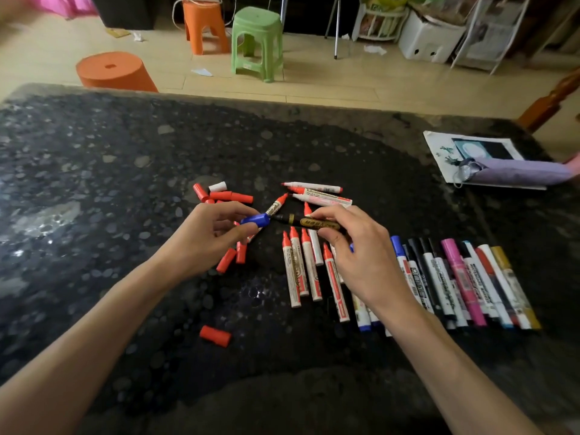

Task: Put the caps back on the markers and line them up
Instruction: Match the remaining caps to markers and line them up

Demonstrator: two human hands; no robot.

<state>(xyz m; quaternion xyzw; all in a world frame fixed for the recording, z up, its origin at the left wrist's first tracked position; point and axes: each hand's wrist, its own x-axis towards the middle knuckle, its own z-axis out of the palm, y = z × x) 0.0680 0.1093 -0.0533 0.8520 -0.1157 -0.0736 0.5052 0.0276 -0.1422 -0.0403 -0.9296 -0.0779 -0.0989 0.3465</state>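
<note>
Blue against the dark tabletop, the short plastic cap (pixel 255 220) is pinched between the thumb and curled fingertips of your left hand (pixel 216 237), whose forearm reaches in from the lower left. Your right hand (pixel 361 252) arches over from the other side, fingers and thumb gripping the barrel of the black marker with a gold label (pixel 314 222). That marker is held nearly level just above the table, its long axis running left to right and its dark tip pointing left into the cap's open mouth; the two meet, though you cannot tell whether the cap is seated. Beneath your hands lie uncapped white markers with red tips (pixel 296 271), mostly pointing away from you, with two more beyond. Loose red caps (pixel 230 196) and one white cap (pixel 217 186) are scattered to the left, and a single red cap (pixel 215 335) lies nearer you. To your right, a row of capped markers (pixel 464 277) lies side by side on the black speckled stone table (pixel 94 183).
</note>
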